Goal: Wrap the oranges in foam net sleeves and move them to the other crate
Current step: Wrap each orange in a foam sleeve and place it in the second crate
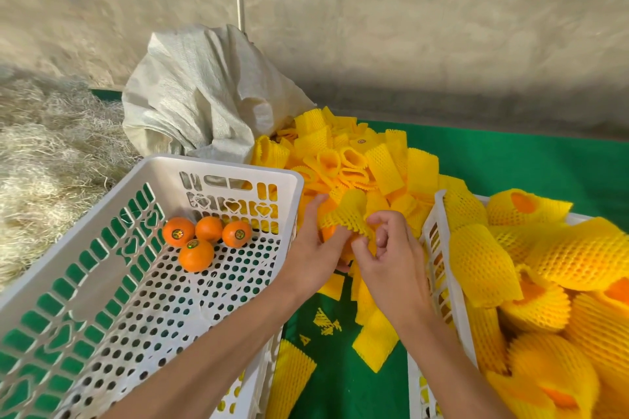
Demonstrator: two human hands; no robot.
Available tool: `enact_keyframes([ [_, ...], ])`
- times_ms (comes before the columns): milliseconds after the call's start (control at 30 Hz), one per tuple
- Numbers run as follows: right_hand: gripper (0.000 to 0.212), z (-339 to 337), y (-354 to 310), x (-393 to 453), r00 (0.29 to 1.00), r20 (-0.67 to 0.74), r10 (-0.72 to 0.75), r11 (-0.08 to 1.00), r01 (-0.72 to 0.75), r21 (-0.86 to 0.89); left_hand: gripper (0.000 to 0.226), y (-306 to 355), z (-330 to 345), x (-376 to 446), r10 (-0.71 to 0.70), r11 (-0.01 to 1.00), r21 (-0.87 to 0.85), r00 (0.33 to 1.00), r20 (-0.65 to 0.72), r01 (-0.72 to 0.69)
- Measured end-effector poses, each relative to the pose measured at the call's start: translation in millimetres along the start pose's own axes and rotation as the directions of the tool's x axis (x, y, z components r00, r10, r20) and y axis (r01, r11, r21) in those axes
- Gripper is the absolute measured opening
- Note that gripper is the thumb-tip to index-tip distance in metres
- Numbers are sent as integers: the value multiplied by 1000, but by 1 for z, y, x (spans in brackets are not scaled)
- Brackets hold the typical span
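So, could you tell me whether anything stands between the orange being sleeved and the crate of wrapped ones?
Nothing visible does. Both hands, left and right, hold the orange beside the right crate; only its near wall must be cleared.

Left crate (218, 167) at 8 o'clock holding four oranges (204, 236), right crate (439, 248) at 4 o'clock filled with wrapped oranges (483, 265), loose sleeve pile (357, 160) between them toward 12, sack (197, 92) behind at 11, both hands (347, 248) at centre between crates
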State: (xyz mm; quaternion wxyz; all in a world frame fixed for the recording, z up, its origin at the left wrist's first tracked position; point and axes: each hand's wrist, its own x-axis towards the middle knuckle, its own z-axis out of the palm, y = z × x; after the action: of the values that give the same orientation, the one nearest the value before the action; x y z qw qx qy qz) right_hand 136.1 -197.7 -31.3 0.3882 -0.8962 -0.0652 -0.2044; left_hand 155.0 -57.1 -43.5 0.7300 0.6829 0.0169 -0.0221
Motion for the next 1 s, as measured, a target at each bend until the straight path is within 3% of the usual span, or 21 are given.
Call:
enact_keyframes([
  [100, 30, 0, 4, 1, 1000, 5, 21, 997, -21, -76, 29, 1, 1, 2, -45, 999, 31, 997, 62, 43],
  [233, 33, -1, 13, 4, 990, 108, 88, 996, -89, 9, 72, 1, 2, 2, -154, 987, -14, 968, 198, 159],
  [300, 32, -1, 17, 5, 986, 127, 106, 994, -105, -17, 80, 0, 1, 3, -164, 986, -8, 971, 172, 168],
  [433, 19, -3, 11, 7, 996, 86, 23, 999, -20, -32, 69, 6, -2, 5, -188, 977, -106, 982, -12, 186],
  [500, 3, -5, 4, 5, 998, -1, -68, 996, 68, -52, 72, 7, -2, 1, -129, 991, -44, 988, -88, 125],
  [600, 15, -8, -6, 2, 979, -124, -163, 985, 155, -76, 79, 5, -1, -3, 6, 999, 46, 988, -155, 1],
  [700, 8, -9, -11, 0, 960, -166, -226, 973, 214, -91, 68, 1, 0, -2, 136, 989, 80, 982, -133, -126],
  [767, 7, -6, -15, -2, 973, -158, -170, 985, 163, -56, 55, -2, 0, -1, 166, 985, 61, 984, -68, -162],
  [833, 21, -3, -17, -3, 995, -90, -39, 999, 37, -18, 45, -1, -1, 0, 77, 996, 35, 997, 10, -77],
  [900, 33, -2, -12, -2, 998, -13, 55, 996, -56, -63, 54, 0, -1, 2, -34, 999, -23, 996, 84, 36],
  [1000, 33, -2, -1, 1, 991, 37, 126, 991, -124, -39, 58, 0, -1, 3, -25, 997, -69, 995, 100, 32],
])
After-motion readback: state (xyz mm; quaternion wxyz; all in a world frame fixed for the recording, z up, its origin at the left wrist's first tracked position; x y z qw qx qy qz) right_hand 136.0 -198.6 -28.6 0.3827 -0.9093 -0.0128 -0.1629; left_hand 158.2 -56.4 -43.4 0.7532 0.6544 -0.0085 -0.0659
